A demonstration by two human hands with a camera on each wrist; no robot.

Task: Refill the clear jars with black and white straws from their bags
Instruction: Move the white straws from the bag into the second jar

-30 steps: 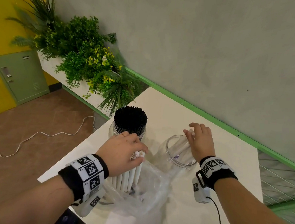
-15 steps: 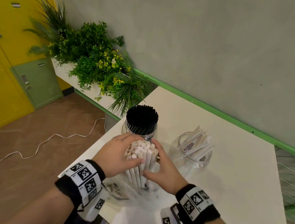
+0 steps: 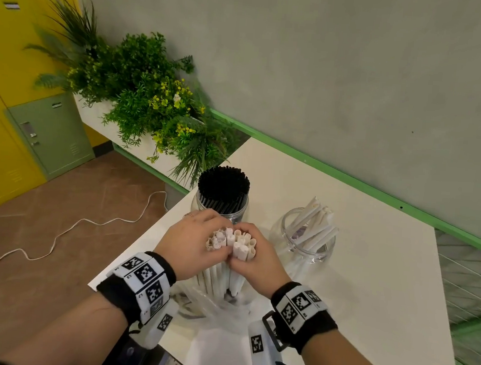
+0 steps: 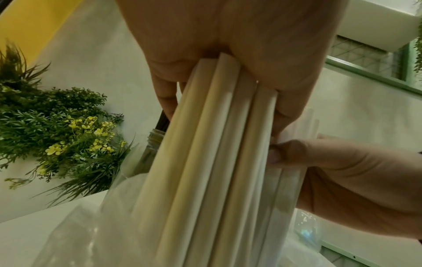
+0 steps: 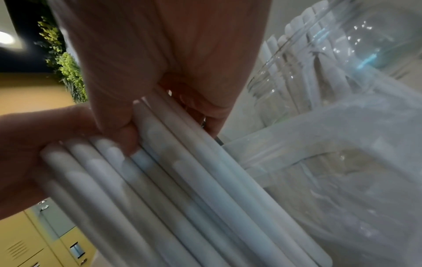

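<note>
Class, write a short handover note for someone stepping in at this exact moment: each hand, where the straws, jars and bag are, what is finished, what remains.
Left hand and right hand both grip the white straw bundle, upright, its lower end in the clear bag on the table.
Black-straw jar: full, done.
White-straw jar: only a few straws, leaning.
Left: move the bundle into that jar.

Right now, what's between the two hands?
In the head view, a bundle of white straws stands upright between the left hand and right hand, both gripping it, its lower end in the plastic bag.
</note>
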